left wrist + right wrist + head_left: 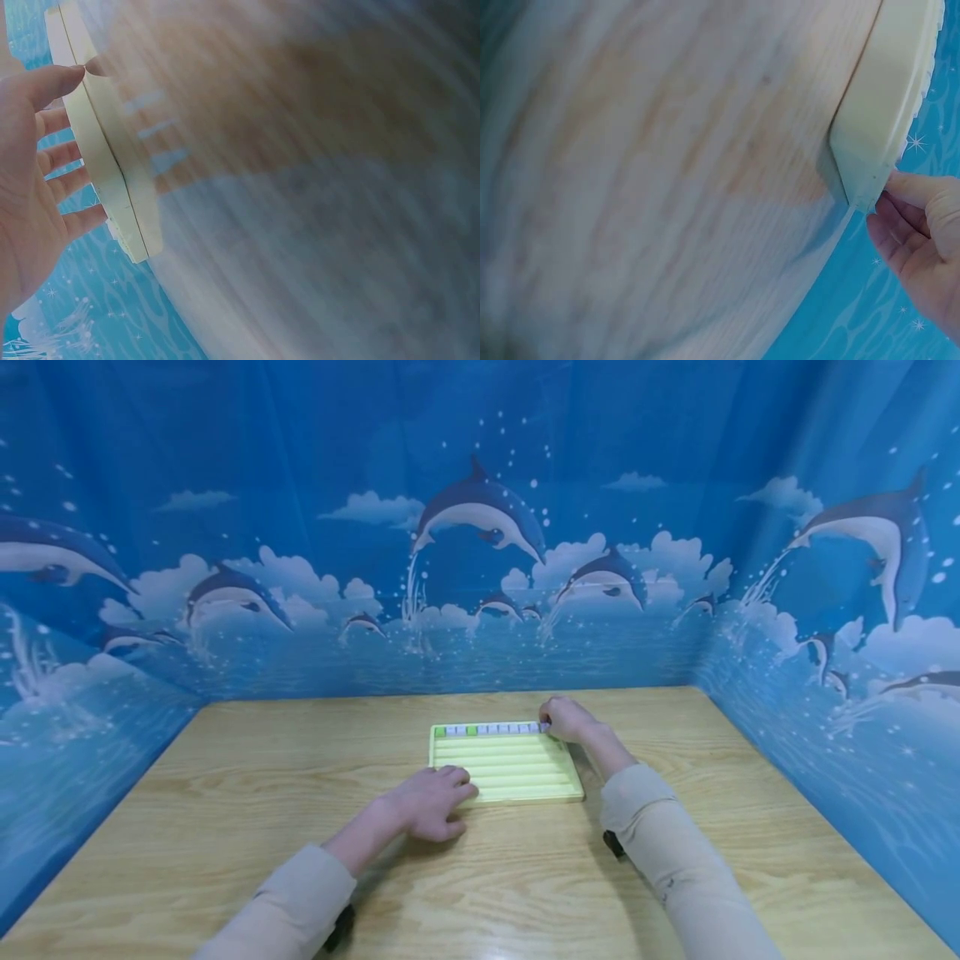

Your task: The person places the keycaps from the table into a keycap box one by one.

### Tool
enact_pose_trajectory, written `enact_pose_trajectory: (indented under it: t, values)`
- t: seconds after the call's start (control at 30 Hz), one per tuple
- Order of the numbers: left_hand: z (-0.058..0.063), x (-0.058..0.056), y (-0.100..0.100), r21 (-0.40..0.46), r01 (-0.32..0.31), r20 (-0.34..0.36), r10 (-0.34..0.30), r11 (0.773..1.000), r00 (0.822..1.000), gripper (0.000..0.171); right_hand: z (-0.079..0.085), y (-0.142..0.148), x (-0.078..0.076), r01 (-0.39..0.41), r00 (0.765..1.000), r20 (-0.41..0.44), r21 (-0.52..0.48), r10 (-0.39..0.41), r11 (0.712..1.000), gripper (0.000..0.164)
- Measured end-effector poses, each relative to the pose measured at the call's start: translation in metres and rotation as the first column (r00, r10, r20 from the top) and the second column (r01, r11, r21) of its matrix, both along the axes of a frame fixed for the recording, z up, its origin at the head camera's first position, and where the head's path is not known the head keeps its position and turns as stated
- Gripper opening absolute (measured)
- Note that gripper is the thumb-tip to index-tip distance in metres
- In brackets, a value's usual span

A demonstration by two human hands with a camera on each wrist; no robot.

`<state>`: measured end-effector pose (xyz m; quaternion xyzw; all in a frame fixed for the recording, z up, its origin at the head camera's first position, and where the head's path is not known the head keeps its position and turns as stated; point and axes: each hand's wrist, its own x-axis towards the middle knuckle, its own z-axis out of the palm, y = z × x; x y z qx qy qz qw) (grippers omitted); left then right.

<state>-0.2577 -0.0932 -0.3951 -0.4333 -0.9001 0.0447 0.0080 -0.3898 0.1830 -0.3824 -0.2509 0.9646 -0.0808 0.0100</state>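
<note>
A pale yellow-green ridged tray (510, 770) lies on the table. Along its far row stand several small lilac tiles (502, 728), with green tiles (471, 730) among them. My right hand (572, 720) is at the tray's far right corner, its curled fingers pinching the last lilac tile in the row; the fingertips partly hide that tile. From the right wrist view, the thumb and fingers of this hand (922, 232) come together at the tray's corner. My left hand (431, 802) rests over the near left corner with fingers spread, its thumb near the tray's side wall (112, 165).
A wood-grain table (285, 777) bears the tray. Blue curtains (337, 552) printed with dolphins and waves enclose the table at the back and both sides. Beige sleeves (663, 835) cover both forearms, with a dark object (613, 843) under the right wrist.
</note>
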Motion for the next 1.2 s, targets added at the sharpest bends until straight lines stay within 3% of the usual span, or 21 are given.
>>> enact_pose_trajectory:
  t: [0.57,0.8,1.0,1.2]
  values:
    - [-0.002,-0.002,0.001,-0.002,-0.002,0.001,0.002,1.0,1.0,0.051,0.001,0.001,0.004,-0.008,1.0,0.007,-0.028,0.008,1.0,0.009]
    - [-0.001,-0.001,0.001,-0.001,-0.006,0.008,0.006,1.0,1.0,0.051,0.008,0.006,0.011,-0.014,1.0,0.015,-0.031,0.014,0.999,0.023]
    - [0.0,-0.001,0.001,-0.006,-0.013,0.014,0.013,1.0,1.0,0.051,0.018,0.019,0.022,-0.032,0.998,0.057,-0.032,0.034,0.999,0.026]
    - [-0.001,-0.002,0.002,-0.01,-0.018,0.025,0.018,1.0,1.0,0.053,0.02,0.033,0.032,0.02,0.99,0.143,-0.067,-0.01,0.998,0.027]
